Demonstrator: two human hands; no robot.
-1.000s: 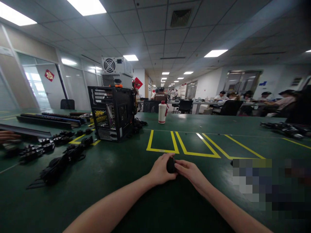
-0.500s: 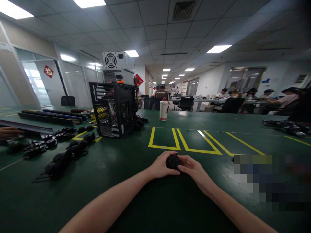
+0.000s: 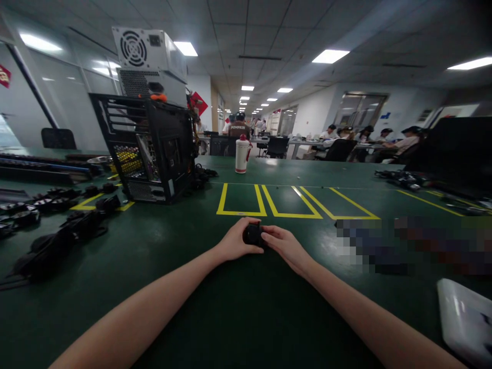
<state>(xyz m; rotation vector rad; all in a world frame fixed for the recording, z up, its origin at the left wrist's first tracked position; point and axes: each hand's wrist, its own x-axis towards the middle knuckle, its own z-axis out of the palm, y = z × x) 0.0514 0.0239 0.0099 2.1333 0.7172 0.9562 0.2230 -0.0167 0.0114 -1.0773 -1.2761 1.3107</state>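
Note:
A small black rounded part (image 3: 252,234) sits between my two hands, low over the green table. My left hand (image 3: 237,240) wraps round it from the left, its thumb along the near side and its fingers over the far side. From the right, my right hand (image 3: 283,242) touches the same part with its fingertips, the fingers pressed together. Its exact kind is too dark and small to make out. Just beyond both hands, yellow tape outlines (image 3: 241,213) mark the tabletop.
An open black computer case (image 3: 161,154) carrying stacked grey power supplies (image 3: 149,56) stands at left. Bundled black cables (image 3: 57,241) lie in front of it. A white bottle (image 3: 241,156) stands further back. A white object (image 3: 465,318) lies at lower right, beyond a blurred-out patch. People sit behind.
The view has swung to the right, so the case and bottle sit further left, and the white object has come into view. Both hands still hold the black part, with little change in grip.

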